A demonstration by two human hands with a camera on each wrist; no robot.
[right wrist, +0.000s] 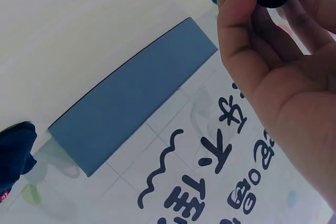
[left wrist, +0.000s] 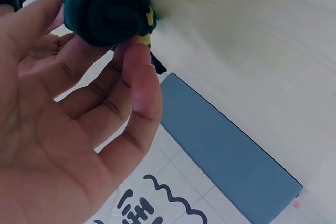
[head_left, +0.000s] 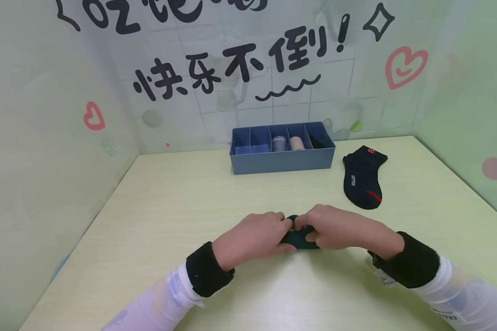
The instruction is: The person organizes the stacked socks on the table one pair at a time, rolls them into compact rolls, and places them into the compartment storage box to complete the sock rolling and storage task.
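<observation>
A dark green sock, rolled up with a bit of yellow on it, is at the middle of the table between both hands. My left hand grips its left end; the left wrist view shows the coiled end of the green sock between thumb and fingers. From the other side my right hand pinches the roll with thumb and fingers. Part of the sock is hidden behind the fingers. Flat on the table to the right lies a navy sock with red marks and white lettering.
A blue divided box stands at the back of the table near the wall. Its compartments hold a grey-blue roll, a pink roll and something dark at the right. Printed walls border the table.
</observation>
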